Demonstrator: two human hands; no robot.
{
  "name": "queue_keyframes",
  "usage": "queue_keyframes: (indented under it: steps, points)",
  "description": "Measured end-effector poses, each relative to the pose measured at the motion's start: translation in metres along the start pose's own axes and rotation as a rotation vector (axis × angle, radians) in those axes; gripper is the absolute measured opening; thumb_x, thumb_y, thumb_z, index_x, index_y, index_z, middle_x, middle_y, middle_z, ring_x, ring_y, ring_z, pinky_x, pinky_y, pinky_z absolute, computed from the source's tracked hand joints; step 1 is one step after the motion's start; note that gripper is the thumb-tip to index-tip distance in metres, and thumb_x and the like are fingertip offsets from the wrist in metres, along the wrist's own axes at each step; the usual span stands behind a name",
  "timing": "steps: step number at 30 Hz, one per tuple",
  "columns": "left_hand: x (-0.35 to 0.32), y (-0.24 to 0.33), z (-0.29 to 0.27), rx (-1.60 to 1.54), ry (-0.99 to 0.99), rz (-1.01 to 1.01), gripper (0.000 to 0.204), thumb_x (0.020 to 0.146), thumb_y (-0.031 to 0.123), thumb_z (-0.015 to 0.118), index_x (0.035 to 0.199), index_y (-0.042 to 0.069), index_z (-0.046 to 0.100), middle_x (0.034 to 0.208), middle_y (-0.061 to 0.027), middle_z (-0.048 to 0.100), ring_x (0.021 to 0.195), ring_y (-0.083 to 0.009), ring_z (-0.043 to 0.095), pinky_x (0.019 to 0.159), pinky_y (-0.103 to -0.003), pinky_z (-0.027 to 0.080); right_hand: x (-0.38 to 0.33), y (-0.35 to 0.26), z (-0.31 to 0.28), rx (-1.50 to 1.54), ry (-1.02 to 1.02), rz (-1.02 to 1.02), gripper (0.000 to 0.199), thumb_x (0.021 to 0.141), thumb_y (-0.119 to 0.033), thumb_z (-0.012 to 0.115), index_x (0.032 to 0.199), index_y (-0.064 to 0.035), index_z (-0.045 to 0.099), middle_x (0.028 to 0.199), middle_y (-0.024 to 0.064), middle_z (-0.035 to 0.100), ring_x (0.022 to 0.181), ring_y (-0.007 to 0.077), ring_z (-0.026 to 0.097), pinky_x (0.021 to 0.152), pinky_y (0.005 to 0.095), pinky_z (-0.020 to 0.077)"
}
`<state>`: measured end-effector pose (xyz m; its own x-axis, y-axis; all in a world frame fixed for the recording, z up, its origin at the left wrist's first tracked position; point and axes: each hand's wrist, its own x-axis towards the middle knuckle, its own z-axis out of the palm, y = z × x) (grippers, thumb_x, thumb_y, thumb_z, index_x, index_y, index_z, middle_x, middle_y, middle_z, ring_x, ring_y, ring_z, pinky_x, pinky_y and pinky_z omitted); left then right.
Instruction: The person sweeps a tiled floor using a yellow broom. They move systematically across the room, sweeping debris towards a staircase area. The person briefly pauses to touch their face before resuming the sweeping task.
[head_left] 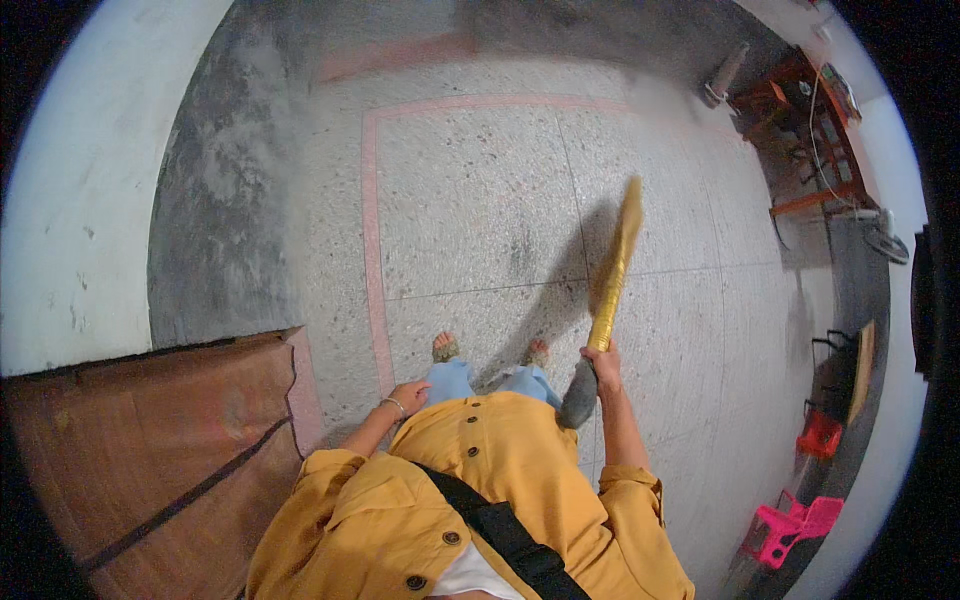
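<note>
Looking straight down now on a person in a mustard-yellow buttoned shirt with a black strap across the chest, standing on a speckled terrazzo floor [470, 210] marked with pink inlay lines. The right hand [601, 362] is wrapped firmly round the handle of a broom [614, 265], gripping just above a grey end cap, so the yellow bristle head reaches out to the far side, ahead and slightly right of the feet. The head looks blurred, which reads as a sweep in motion, and the shadow it throws falls on the floor just left of it. Holding it low on the handle and angled forward like that lets the bristles meet the floor ahead of the toes.

The left hand [408, 393] holds nothing; it rests relaxed against the thigh, fingers loosely curled, a thin bracelet on the wrist. It hangs beside the body, clear of the broom, one-handed work here.

Counting up: one broom, two sandalled feet showing beyond the light blue trousers, two hands. To the near left lies one brown mat [150, 450], its edge along the pink border. Far right, against the wall, one reddish wooden bench [805, 130] with cables on it. Near right, pushed to the room's edge out of the swept area, one pink plastic stool [790, 525] and one red stool [820, 435], well apart from the broom.
</note>
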<state>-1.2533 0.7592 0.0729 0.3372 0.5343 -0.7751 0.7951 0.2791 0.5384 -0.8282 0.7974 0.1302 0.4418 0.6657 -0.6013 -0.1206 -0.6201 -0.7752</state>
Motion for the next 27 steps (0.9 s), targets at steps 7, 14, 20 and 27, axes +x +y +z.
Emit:
queue_keyframes:
  steps: [7, 14, 20, 27]
  points:
    - [0.008, -0.053, -0.007, 0.018, 0.027, 0.122, 0.029, 0.082, 0.022, 0.049, 0.108, 0.012, 0.056, 0.098, -0.0138, 0.06, 0.086, -0.0263, 0.058, 0.075, -0.034, 0.046, -0.013, 0.052, 0.108, 0.539, 0.142, 0.45, 0.016, 0.071, -0.016, 0.06, 0.081, -0.0064, 0.05, 0.07, 0.0054, 0.049, 0.065, 0.0208, 0.051, 0.058, 0.0378, 0.0447]
    - [0.046, -0.159, -0.003, 0.071, -0.039, 0.075, 0.031, 0.081, 0.02, 0.049, 0.111, 0.013, 0.054, 0.1, -0.0126, 0.06, 0.089, -0.0257, 0.058, 0.076, -0.034, 0.045, -0.065, 0.05, 0.306, 0.527, -0.084, 0.429, 0.028, 0.069, -0.008, 0.061, 0.093, -0.0019, 0.046, 0.074, 0.0081, 0.05, 0.065, 0.0213, 0.05, 0.058, 0.0365, 0.045]
    - [-0.005, -0.07, -0.025, 0.231, -0.099, 0.118, 0.033, 0.079, 0.017, 0.049, 0.11, 0.011, 0.055, 0.104, -0.0127, 0.058, 0.093, -0.0275, 0.056, 0.083, -0.034, 0.043, -0.043, 0.006, 0.225, 0.528, -0.472, 0.086, 0.038, 0.064, -0.007, 0.064, 0.097, -0.0003, 0.047, 0.072, 0.009, 0.054, 0.052, 0.019, 0.052, 0.048, 0.0328, 0.0437]
    - [-0.035, -0.055, -0.01, 0.34, -0.108, 0.214, 0.032, 0.079, 0.017, 0.045, 0.108, 0.008, 0.056, 0.106, -0.0153, 0.056, 0.097, -0.0286, 0.054, 0.087, -0.036, 0.041, -0.132, 0.079, 0.103, -0.189, -0.137, -0.377, 0.073, 0.061, -0.01, 0.065, 0.126, -0.0043, 0.032, 0.102, 0.0162, 0.052, 0.093, 0.0269, 0.052, 0.081, 0.0336, 0.0427]
